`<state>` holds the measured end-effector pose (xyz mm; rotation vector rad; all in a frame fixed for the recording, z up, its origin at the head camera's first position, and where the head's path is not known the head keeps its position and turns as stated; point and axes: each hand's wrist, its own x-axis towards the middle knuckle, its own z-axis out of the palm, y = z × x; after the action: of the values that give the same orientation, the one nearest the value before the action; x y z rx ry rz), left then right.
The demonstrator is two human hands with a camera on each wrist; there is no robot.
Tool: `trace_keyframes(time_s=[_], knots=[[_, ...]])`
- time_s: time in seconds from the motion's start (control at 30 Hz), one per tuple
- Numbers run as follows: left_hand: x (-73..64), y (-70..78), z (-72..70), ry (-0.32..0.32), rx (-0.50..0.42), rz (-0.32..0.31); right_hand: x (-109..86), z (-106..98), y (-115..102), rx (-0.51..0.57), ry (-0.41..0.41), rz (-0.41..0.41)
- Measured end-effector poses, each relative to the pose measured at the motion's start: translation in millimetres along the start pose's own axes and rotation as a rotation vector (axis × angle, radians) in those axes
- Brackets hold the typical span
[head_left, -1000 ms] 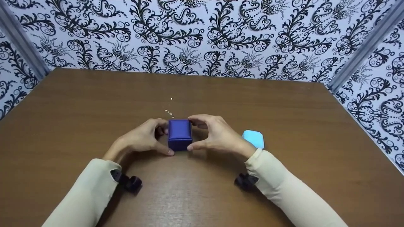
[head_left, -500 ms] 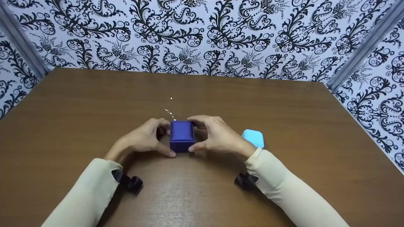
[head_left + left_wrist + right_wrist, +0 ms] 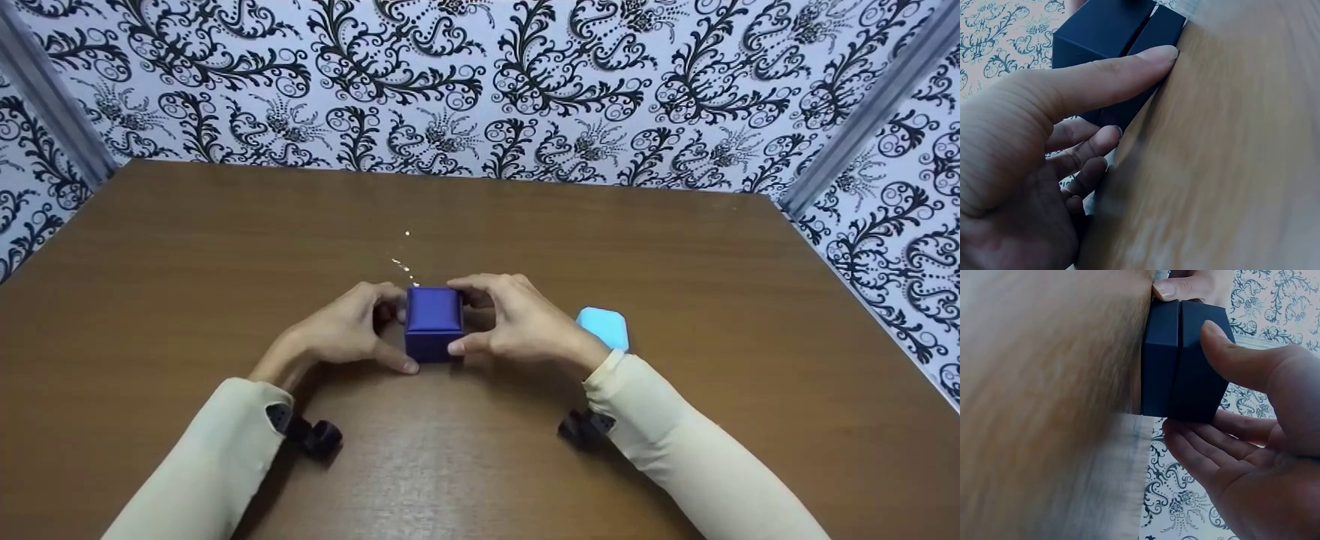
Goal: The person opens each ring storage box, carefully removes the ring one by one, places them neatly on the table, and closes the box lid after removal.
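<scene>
A small blue jewellery box [image 3: 433, 309] stands on the wooden table between both hands, its lid down with a thin seam around it. My left hand [image 3: 341, 324] holds its left side, thumb at the lower front corner and fingers towards the back. From the right, my right hand [image 3: 521, 322] grips the box with its thumb at the front and fingers at the back. In the right wrist view, that thumb presses on the lid part of the box [image 3: 1199, 363]. The left wrist view has the left thumb lying across the lower part of the box [image 3: 1106, 28].
A light blue rounded box [image 3: 604, 328] lies on the table [image 3: 225, 225] just beyond the right wrist, partly hidden by it. Small bright specks [image 3: 403, 265] show behind the jewellery box. Patterned wall panels [image 3: 480, 90] border the table's back and sides.
The jewellery box has shifted slightly right and towards me, with both hands around it. The right thumb now sits a little higher on its front.
</scene>
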<state>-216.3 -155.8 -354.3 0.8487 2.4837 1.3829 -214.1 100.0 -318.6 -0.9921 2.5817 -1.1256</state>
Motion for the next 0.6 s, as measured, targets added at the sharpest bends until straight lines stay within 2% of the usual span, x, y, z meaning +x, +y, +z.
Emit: trace_keyframes(time_s=[0.17, 0.37, 0.6], knots=[[-0.1, -0.3, -0.1, -0.001, 0.002, -0.012, 2.1, -1.2, 1.1, 0.111, -0.016, 0.026], [-0.3, -1.5, 1.1, 0.000, 0.004, -0.021, 4.1, -2.1, 3.4, 0.268, -0.037, 0.128], [-0.4, -2.4, 1.1, -0.001, -0.002, -0.013, 5.6, -3.6, 7.5, 0.339, -0.037, 0.143]])
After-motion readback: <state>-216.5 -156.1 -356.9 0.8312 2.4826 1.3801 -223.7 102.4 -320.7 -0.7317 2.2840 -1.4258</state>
